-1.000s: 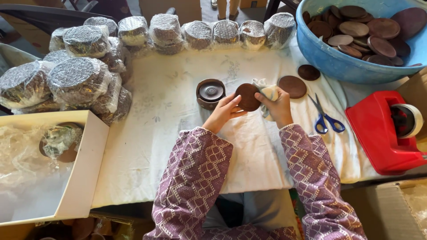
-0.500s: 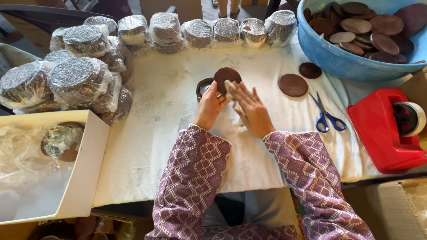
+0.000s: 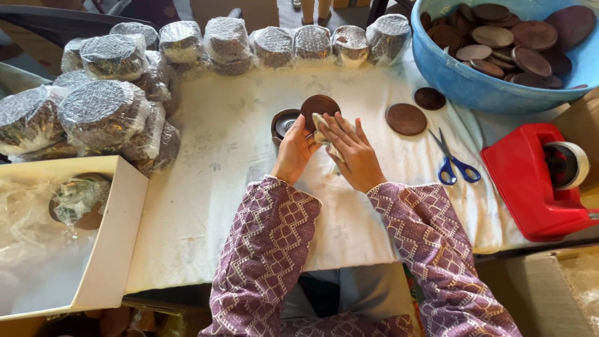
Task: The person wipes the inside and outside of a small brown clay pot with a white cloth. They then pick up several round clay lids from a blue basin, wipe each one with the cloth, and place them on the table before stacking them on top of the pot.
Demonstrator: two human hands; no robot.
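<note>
My left hand [image 3: 294, 151] holds a round dark brown wooden disc [image 3: 320, 105] upright by its edge, just over a small dark round container [image 3: 284, 123] on the white cloth. Against the disc's face my right hand [image 3: 348, 150] presses a crumpled pale cloth [image 3: 322, 126]. Both hands meet at the middle of the table. Two more brown discs, one larger [image 3: 405, 118] and one smaller [image 3: 430, 98], lie flat to the right of my hands.
A blue basin [image 3: 474, 87] full of brown discs sits at the back right. Blue-handled scissors [image 3: 454, 163] and a red tape dispenser [image 3: 540, 181] lie right. Bubble-wrapped round bundles [image 3: 103, 109] line the back and left. A white box [image 3: 93, 249] with plastic wrap stands front left.
Both hands carried the disc left and away from me, over the small container. The disc was tipped upright, and my right hand now presses the cloth on its face.
</note>
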